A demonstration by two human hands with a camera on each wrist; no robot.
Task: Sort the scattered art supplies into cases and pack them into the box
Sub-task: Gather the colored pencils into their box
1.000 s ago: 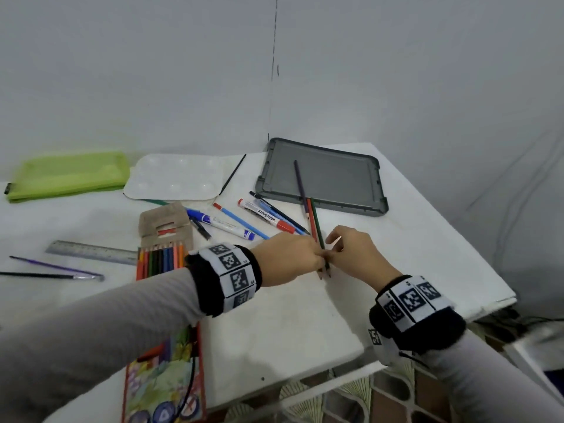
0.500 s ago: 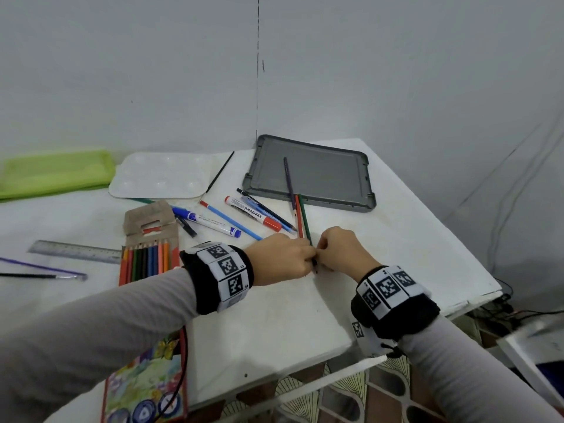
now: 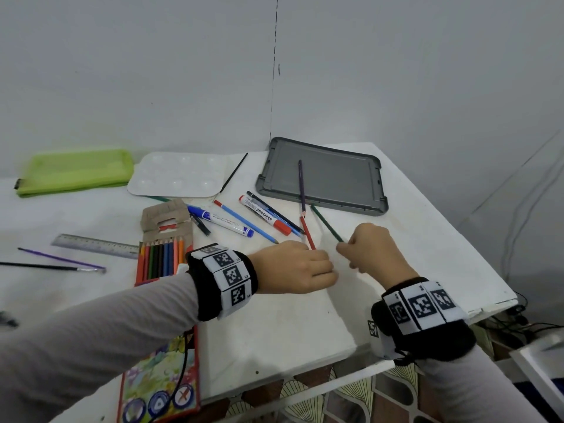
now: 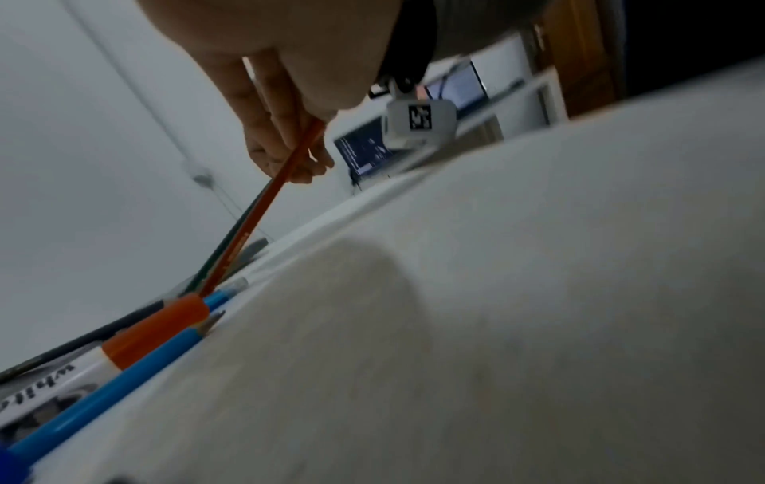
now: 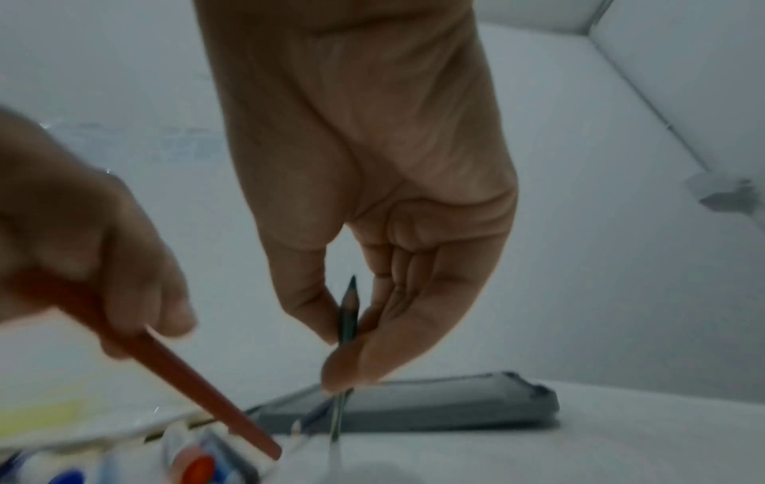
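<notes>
Left hand low over the white counter, fingers curled round the near end of a red pencil; pencil slants away toward the grey lid, far end down by the markers. Left wrist view shows the same red shaft running from the fingers down to the counter.

Right hand just beside the left, not touching it. Thumb and fingers pinch a dark green pencil near its sharpened end; right wrist view shows the point sticking up between thumb and fingers, the shaft angling down toward the lid. The two pencils spread apart in a narrow V.

A purple pencil lies half on the grey lid, its near end over the rim.

Left of the red pencil, loose on the counter: whiteboard marker with red cap, a dark pen touching it, a light blue pencil, a blue-capped marker.

Pencil case open on the left, cardboard flap up, row of coloured pencils inside; left forearm crosses over its lower half. Metal ruler just left of the flap. Two brushes near the left edge. White palette and green pouch at the back, by the wall
</notes>
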